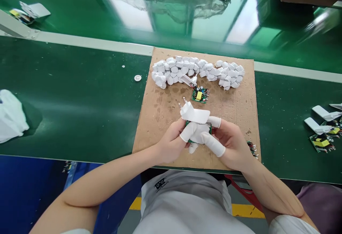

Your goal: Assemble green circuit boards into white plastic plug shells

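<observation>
White plug housing — prongs up-left.

One view only, worn on the person's head, looking forward and steeply down. Both hands, the left hand and right hand, sit close below the lens at centre frame, over the cardboard sheet on the green table. Forearms and lap fill the bottom edge; the table's far side runs along the top.

no readable text, label or number anywhere
</observation>
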Demonstrator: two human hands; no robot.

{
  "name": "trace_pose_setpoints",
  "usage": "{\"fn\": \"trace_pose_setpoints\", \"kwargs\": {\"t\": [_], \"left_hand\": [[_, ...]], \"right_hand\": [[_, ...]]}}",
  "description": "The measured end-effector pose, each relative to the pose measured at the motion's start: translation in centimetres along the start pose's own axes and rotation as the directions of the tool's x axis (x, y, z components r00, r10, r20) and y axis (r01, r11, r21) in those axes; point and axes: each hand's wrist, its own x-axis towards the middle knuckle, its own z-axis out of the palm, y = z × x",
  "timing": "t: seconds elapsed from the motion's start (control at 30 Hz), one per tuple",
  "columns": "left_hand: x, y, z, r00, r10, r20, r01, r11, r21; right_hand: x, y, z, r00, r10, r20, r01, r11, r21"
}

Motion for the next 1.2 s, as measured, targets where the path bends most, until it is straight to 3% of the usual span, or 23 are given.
{"fn": "trace_pose_setpoints", "kwargs": {"t": [0.2,0.4,0.6,0.73,0.9,1.03,1.2], "left_hand": [[0.3,0.0,-0.1,0.992,0.051,0.111,-0.049,0.999,-0.021],[0.2,0.6,0.0,0.996,0.035,0.083,-0.043,0.994,0.100],[0.2,0.8,0.0,0.999,-0.010,0.031,0.007,0.993,0.117],[0.1,0.9,-0.1,0.995,-0.018,0.097,0.013,0.999,0.046],[-0.1,1.5,0.0,0.989,-0.094,0.113,0.082,0.991,0.106],[0.0,1.7,-0.2,0.976,-0.085,0.200,0.075,0.996,0.056],[0.0,1.2,-0.7,0.968,-0.123,0.220,0.138,0.989,-0.055]], "right_hand": [[0.3,0.2,0.4,1.000,-0.009,0.010,0.007,0.987,0.159],[0.3,-0.4,-0.2,0.996,-0.035,0.088,0.021,0.988,0.154],[0.8,-0.9,-0.3,0.999,0.005,0.034,-0.007,0.999,0.050],[0.8,-0.9,-0.5,1.000,0.018,-0.012,-0.017,0.996,0.089],[0.7,-0.6,-0.6,0.998,0.011,-0.059,-0.004,0.995,0.104],[0.7,-0.4,-0.9,0.998,0.016,-0.067,-0.009,0.995,0.103],[0.6,-0.7,-1.2,0.995,0.039,0.094,-0.057,0.978,0.203]]}}
